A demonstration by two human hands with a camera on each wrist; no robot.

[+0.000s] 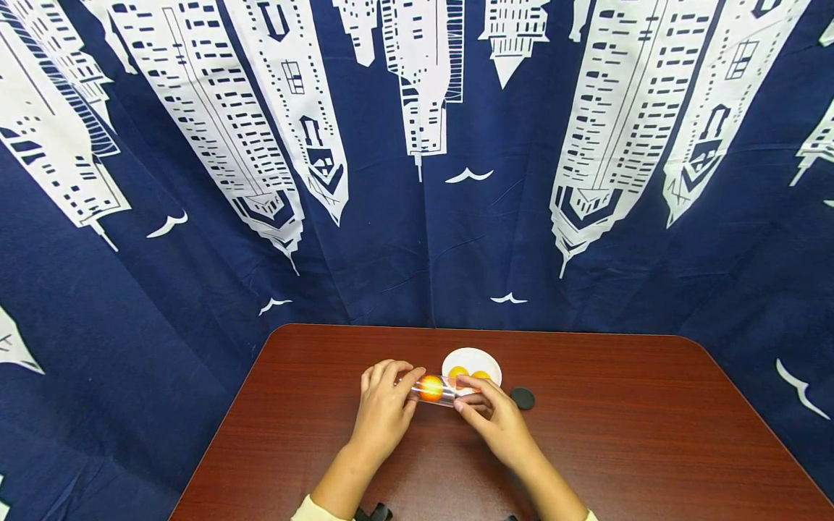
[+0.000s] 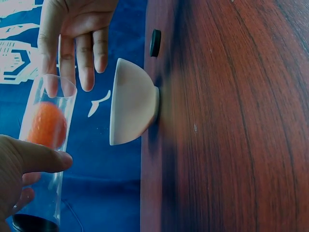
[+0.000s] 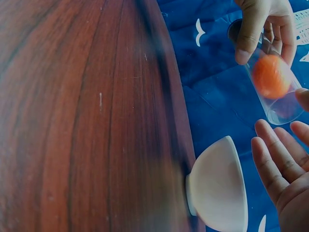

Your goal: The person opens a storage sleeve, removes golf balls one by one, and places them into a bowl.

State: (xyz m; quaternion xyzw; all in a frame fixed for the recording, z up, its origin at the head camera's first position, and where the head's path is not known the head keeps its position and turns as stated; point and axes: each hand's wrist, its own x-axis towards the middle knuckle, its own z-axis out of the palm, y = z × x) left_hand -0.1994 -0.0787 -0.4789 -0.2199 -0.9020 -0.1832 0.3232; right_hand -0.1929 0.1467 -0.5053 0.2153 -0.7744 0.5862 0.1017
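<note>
A clear tube (image 1: 449,394) is held almost level above the table by my left hand (image 1: 381,409), its thumb and fingers around the closed end. That end has a black cap (image 2: 35,223). Inside the tube sits an orange ball (image 3: 271,76). At the tube's uncapped mouth is my right hand (image 1: 500,421), its fingers extended and spread around the rim; in the left wrist view a fingertip overlaps the rim, though contact is hard to tell. Behind the tube stands a white bowl (image 1: 470,355) holding orange-yellow balls (image 1: 458,372), partly hidden.
A round black lid (image 1: 522,398) lies on the brown wooden table (image 1: 625,420), right of the bowl. A dark blue cloth (image 1: 423,246) with white building shapes hangs behind the table. Black objects (image 1: 374,514) show at the near edge.
</note>
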